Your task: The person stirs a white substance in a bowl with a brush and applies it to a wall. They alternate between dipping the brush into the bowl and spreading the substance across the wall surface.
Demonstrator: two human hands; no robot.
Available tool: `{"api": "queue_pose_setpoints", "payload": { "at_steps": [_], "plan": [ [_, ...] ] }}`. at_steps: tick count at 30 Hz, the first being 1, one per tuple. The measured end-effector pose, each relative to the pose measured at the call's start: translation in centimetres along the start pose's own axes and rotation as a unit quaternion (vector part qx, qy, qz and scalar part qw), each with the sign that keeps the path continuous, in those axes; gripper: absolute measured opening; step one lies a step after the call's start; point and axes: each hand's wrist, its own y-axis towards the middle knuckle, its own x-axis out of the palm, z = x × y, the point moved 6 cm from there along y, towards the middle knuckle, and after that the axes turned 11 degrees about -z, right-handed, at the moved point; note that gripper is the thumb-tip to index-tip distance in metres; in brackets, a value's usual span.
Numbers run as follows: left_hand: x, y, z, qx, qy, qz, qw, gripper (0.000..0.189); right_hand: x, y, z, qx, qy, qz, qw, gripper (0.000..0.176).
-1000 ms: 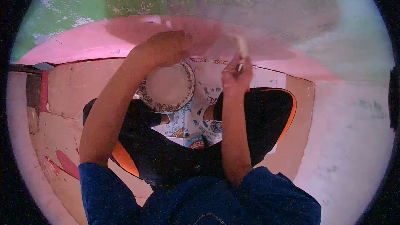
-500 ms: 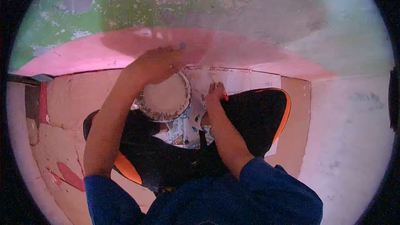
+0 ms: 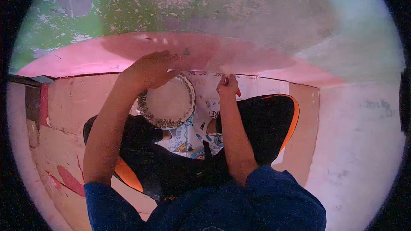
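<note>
My left hand (image 3: 155,67) reaches towards the pink lower wall, above the round tub. Its fingers stretch forward with the thumb apart, and I see nothing in it. The round tub (image 3: 157,124) has a dark, crusted rim and a smooth beige top; my left hand and forearm hide part of it. To the right of the tub, my right hand (image 3: 228,85) is closed round a small tool with a red handle (image 3: 238,93). The tool's far end is blurred against the wall, so its kind cannot be told.
In front stands a wall (image 3: 201,53), pink low down and peeling green above. A printed sheet (image 3: 182,143) lies on the floor between my bent legs. White paper (image 3: 269,86) lies by the wall's foot at right. A pale wall (image 3: 355,145) rises on the right.
My right hand has moved slightly right and now shows more of the red handle. My left hand has shifted a little left over the tub. The view has tilted slightly.
</note>
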Motion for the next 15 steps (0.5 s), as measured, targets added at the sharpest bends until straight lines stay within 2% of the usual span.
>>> {"api": "queue_pose_setpoints", "payload": {
  "at_steps": [1,3,5,7,9,11,12,13,14,15],
  "plan": [
    [-0.7,0.1,1.0,0.052,-0.012,0.006,0.999,0.037,0.7,-1.0,-1.1,-0.003,0.000,-0.001,1.000,0.014],
    [-0.2,1.5,0.7,0.076,0.034,0.027,0.996,0.036,3.0,-2.7,-2.6,0.068,0.026,-0.096,0.993,0.022],
    [0.2,1.2,1.2,0.096,0.077,0.045,0.991,0.035,9.3,-11.7,-5.9,-0.023,0.012,-0.137,0.990,0.018],
    [-0.5,0.0,1.8,0.091,0.042,0.062,0.993,0.035,12.6,-15.2,-8.4,-0.015,0.028,-0.309,0.950,0.018],
    [-0.2,-0.8,1.3,0.067,0.012,0.061,0.996,0.037,16.0,-20.8,-11.6,-0.143,0.003,-0.371,0.917,0.020],
    [0.0,-1.7,0.5,0.046,-0.016,0.060,0.997,0.040,16.0,-22.7,-12.2,-0.147,0.028,-0.348,0.925,0.021],
    [0.2,-1.8,-0.3,0.004,0.001,0.045,0.999,0.042,16.1,-23.0,-12.3,-0.152,0.050,-0.328,0.931,0.022],
    [0.4,-1.8,-1.1,-0.039,0.014,0.030,0.999,0.044,14.3,-20.8,-11.4,-0.164,0.002,-0.310,0.937,0.024],
    [0.3,-1.7,-1.4,-0.042,0.015,0.037,0.998,0.044,12.0,-18.7,-9.5,-0.165,-0.031,-0.243,0.955,0.025],
    [0.3,-1.6,-1.4,-0.008,0.003,0.052,0.999,0.045,9.3,-16.6,-7.3,-0.165,-0.066,-0.174,0.969,0.026]
  ]
}}
